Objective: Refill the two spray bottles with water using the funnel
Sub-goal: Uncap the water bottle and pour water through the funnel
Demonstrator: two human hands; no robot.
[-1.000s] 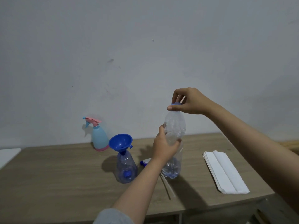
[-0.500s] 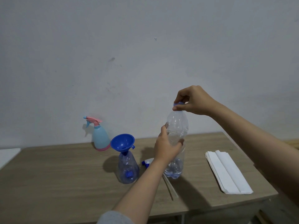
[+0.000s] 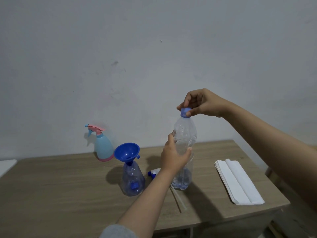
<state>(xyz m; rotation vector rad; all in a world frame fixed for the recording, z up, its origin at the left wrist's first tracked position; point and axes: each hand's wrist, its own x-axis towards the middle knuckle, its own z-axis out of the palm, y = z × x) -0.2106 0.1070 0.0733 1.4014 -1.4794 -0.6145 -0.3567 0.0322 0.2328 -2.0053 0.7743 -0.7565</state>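
Note:
A clear plastic water bottle [image 3: 185, 133] stands upright on the wooden table [image 3: 51, 194], with a little water at its bottom. My left hand [image 3: 173, 157] is wrapped around its middle. My right hand [image 3: 200, 103] pinches its blue cap [image 3: 185, 112] at the top. Left of it stands a clear blue spray bottle [image 3: 133, 181] with a blue funnel [image 3: 127, 152] set in its neck. Its spray head [image 3: 153, 173] lies on the table, partly behind my left forearm, its tube [image 3: 178, 200] trailing toward me. A light blue spray bottle [image 3: 103, 146] with a pink trigger stands by the wall.
A stack of folded white paper towels [image 3: 238, 182] lies on the right part of the table. A white surface [image 3: 6, 166] shows at the left edge. The wall runs right behind the table. The table's front and right edges are close.
My right hand has shifted its grip on the cap, fingers now lower around it. The water bottle stays upright in my left hand. The view has shifted slightly.

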